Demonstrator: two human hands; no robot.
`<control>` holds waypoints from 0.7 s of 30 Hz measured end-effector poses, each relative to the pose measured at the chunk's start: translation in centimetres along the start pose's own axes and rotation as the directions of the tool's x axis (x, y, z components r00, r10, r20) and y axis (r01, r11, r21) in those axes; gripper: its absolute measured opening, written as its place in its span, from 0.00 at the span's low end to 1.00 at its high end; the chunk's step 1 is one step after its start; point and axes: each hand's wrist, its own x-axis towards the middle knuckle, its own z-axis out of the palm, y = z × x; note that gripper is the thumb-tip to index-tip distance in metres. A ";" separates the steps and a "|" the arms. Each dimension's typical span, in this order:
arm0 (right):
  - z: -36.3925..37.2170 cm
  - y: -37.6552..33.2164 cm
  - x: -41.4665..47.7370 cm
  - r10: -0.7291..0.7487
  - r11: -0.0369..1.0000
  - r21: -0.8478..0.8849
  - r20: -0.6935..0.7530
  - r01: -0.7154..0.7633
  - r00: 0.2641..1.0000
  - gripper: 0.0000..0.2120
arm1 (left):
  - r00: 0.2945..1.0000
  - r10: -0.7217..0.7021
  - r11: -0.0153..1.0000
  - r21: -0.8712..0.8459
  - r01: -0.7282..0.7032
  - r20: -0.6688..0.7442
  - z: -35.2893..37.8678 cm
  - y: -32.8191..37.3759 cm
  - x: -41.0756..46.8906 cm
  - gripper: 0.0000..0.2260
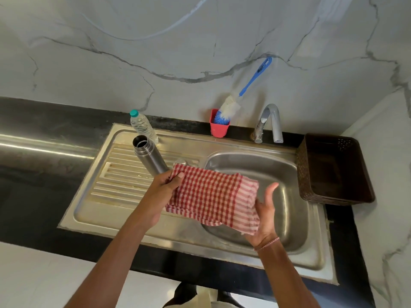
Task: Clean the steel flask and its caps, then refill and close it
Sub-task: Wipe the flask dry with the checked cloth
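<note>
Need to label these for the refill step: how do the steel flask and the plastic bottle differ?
The steel flask is opaque brushed metal; the plastic bottle is clear. The flask's mouth is open with no cap; the bottle wears a teal cap. The flask looks wider than the bottle. Both stand upright, close together, on the sink's drainboard side.

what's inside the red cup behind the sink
A bottle brush stands bristles-down in the red cup, blue handle leaning toward the wall. The bristles hide the cup's bottom.

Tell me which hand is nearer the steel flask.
Left. The left hand pinches the checked cloth right beside the steel flask; the right hand is across the cloth, over the sink basin.
</note>
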 end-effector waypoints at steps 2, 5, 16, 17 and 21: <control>-0.2 2.0 0.7 0.048 0.989 0.143 -0.056 -0.039 0.997 0.18 | 1.000 -0.011 1.000 0.026 0.012 -0.022 0.7 -0.4 0.3 0.10; 1.0 4.0 1.5 0.094 0.990 0.123 -0.198 -0.071 0.976 0.14 | 0.993 0.058 0.968 0.248 -0.031 -0.102 1.4 -1.0 1.0 0.09; 1.1 6.3 3.3 0.135 0.983 0.147 -0.203 -0.107 0.970 0.34 | 0.992 0.128 0.958 0.259 -0.126 0.007 1.0 -3.1 2.0 0.29; 1.0 6.2 3.2 0.140 0.981 0.160 -0.208 -0.108 0.968 0.33 | 0.992 0.115 0.968 0.231 -0.100 -0.052 0.2 -3.7 2.5 0.28; 0.4 6.1 3.0 0.147 0.979 0.175 -0.263 -0.103 0.954 0.32 | 0.960 0.215 0.762 0.645 -0.051 -0.178 -4.1 -8.1 6.4 0.12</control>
